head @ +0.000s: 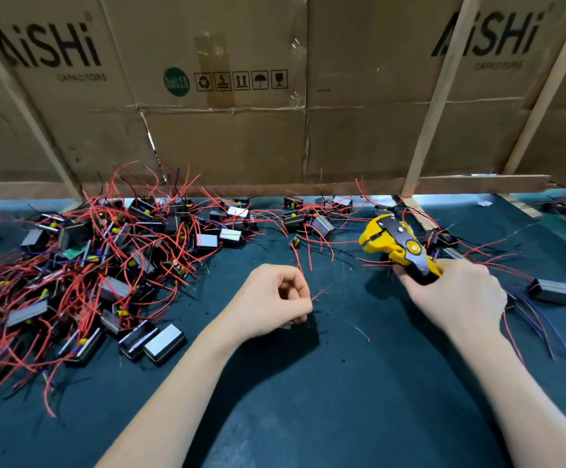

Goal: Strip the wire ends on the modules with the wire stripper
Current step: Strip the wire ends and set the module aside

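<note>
My right hand [457, 298] grips the black handles of a yellow wire stripper [389, 238], whose jaws point up and to the left above the mat. My left hand [271, 302] is curled at the middle of the mat around a small module [287, 326] that is almost wholly hidden under the fingers. A thin red wire [298, 260] rises from that hand. The stripper's jaws are apart from the wire and from my left hand. A big heap of black modules with red wires [99, 265] lies to the left.
The dark green mat [342, 383] covers the bench. More modules [312, 221] lie along the back edge, and one [552, 292] with several wires lies right of my right hand. A cardboard wall [241, 130] with wooden battens [433, 106] closes the back.
</note>
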A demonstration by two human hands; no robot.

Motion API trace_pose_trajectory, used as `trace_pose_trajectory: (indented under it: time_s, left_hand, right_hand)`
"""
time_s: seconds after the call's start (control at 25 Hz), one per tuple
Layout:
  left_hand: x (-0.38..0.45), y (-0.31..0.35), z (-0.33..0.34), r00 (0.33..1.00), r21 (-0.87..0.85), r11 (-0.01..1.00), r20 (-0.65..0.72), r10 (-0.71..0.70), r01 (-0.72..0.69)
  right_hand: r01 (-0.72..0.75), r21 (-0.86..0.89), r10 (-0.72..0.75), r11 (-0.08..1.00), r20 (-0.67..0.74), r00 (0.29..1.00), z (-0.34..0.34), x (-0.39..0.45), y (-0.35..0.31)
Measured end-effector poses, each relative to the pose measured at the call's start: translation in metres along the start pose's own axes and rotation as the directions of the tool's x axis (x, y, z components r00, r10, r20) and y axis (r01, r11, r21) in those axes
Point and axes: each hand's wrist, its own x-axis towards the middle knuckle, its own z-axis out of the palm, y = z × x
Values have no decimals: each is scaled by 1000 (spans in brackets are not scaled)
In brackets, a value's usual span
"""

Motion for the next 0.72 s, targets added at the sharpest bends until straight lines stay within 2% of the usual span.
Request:
trace_pose_trajectory:
  time_s: [0.16, 0.32, 0.48, 0.6, 0.72]
  left_hand:
    - [-1, -4, 2, 997, 26, 1000, -75, -5, 7]
    - [-2, -4, -1, 987, 7, 992, -98, 126, -125]
    - [-3, -4, 0, 979, -39, 980, -72, 193, -196]
    - [-1, -7, 4, 978, -34, 985, -130, 161, -167]
    - [2, -12, 3, 979, -83, 990, -180, 95, -112]
  right_hand:
    - [121, -16, -121, 992, 1, 993, 12, -8, -12]
    - [212, -93, -217, 973, -51, 975, 18, -10, -13]
    - [294, -82, -300, 952, -67, 952, 18, -17, -15]
    - [435, -49, -438, 899, -69, 897, 18, -25, -23]
    - [491, -31, -491, 871, -91, 866, 17, -30, -30]
